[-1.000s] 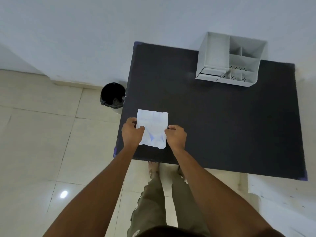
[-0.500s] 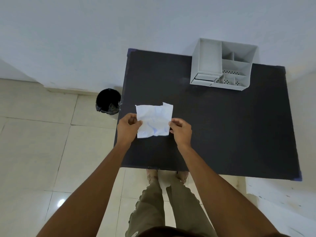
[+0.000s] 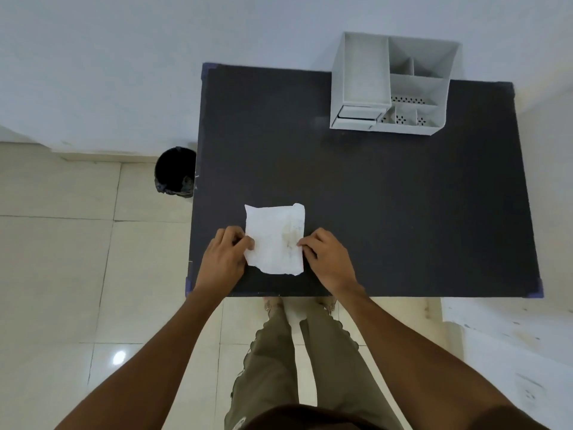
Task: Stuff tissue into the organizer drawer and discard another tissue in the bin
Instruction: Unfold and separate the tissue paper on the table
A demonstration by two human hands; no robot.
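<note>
Tissue (image 3: 274,240): near front of dark worktop (image 3: 403,212), pinched at its edges by left hand (image 3: 224,263) and right hand (image 3: 330,263). Organizer (image 3: 390,85): far edge. Bin (image 3: 175,172): floor, left.

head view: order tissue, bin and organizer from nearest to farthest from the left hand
1. tissue: pinched at its left edge by the left hand.
2. bin: on the floor, beyond the hand, left of the table.
3. organizer: far right corner.
</note>
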